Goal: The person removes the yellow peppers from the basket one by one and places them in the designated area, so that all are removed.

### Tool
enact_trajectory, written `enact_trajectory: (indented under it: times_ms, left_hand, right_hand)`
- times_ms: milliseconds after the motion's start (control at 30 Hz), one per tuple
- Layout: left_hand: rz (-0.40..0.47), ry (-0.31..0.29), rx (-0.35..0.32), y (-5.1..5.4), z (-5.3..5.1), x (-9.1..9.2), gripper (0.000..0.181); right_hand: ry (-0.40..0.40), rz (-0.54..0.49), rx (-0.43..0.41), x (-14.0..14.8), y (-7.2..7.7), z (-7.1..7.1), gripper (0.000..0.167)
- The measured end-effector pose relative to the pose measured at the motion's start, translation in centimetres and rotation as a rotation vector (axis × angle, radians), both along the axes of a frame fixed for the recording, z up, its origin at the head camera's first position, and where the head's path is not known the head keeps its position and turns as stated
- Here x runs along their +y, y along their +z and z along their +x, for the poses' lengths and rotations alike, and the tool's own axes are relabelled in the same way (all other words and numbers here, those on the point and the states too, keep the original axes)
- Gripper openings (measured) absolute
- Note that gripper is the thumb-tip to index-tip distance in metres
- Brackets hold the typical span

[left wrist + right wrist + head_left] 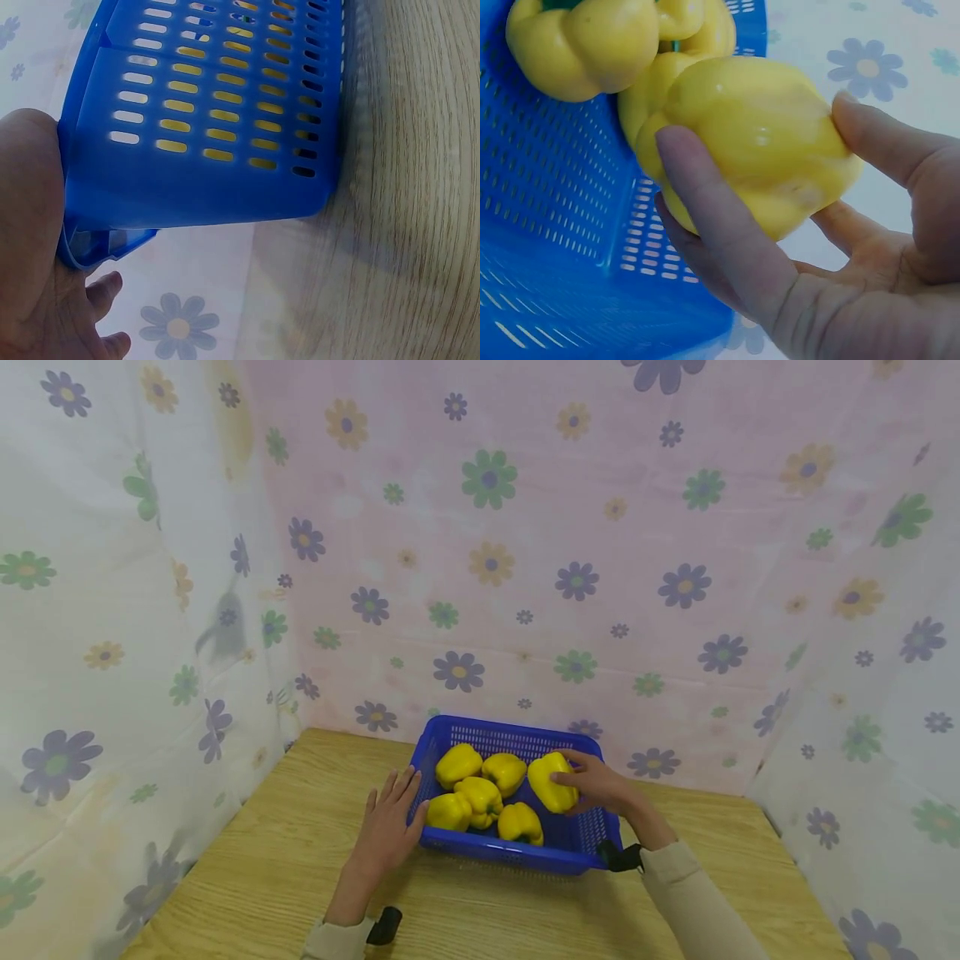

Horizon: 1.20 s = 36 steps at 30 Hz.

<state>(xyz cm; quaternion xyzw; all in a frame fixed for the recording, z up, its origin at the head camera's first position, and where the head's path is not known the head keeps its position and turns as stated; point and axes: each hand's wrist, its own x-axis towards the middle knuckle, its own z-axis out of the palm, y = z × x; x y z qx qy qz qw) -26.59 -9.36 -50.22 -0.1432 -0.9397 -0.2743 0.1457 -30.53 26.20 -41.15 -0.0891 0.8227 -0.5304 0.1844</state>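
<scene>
Resting on a table, a blue basket is being touched at its left rim by the left hand, fingers spread and nearly straight. Five yellow peppers are being contained; over its right part, a sixth pepper is being gripped by the right hand's curled fingers and thumb.

This is a screened-off booth: a white flowered sheet at the frame's left, a pink sheet across upper centre and a pale sheet at right enclose a wood-grain table, lower centre. The building type cannot be told.
</scene>
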Motion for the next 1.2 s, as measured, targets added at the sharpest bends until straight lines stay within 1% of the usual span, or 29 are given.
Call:
enact_trajectory:
  times_ms: [200, 367, 667, 900, 1000, 1200]
  left_hand:
    - [0.002, 0.005, -0.004, 0.1, 0.1, 0.0, 0.056]
    - [0.007, 0.003, 0.011, 0.0, 0.2, 0.1, 0.056]
    - [0.009, 0.003, 0.014, 0.2, 0.3, 0.1, 0.057]
    - [0.001, 0.003, 0.018, 0.2, 0.2, 0.1, 0.056]
    - [0.003, 0.003, 0.021, 0.2, 0.2, 0.1, 0.056]
    - [-0.007, 0.003, 0.008, 0.3, 0.2, 0.0, 0.055]
  right_hand:
    - [-0.001, -0.069, 0.008, 0.4, 0.5, 0.9, 0.073]
    - [-0.012, -0.105, 0.025, 0.7, 0.4, 1.7, 0.070]
    - [0.026, -0.183, 0.050, 1.8, 0.6, 3.1, 0.075]
    - [0.054, -0.278, 0.088, 3.0, 0.2, 4.0, 0.066]
    - [0.042, -0.298, 0.093, 3.5, 0.0, 4.3, 0.065]
    - [0.005, -0.299, 0.142, 4.6, -0.3, 5.0, 0.064]
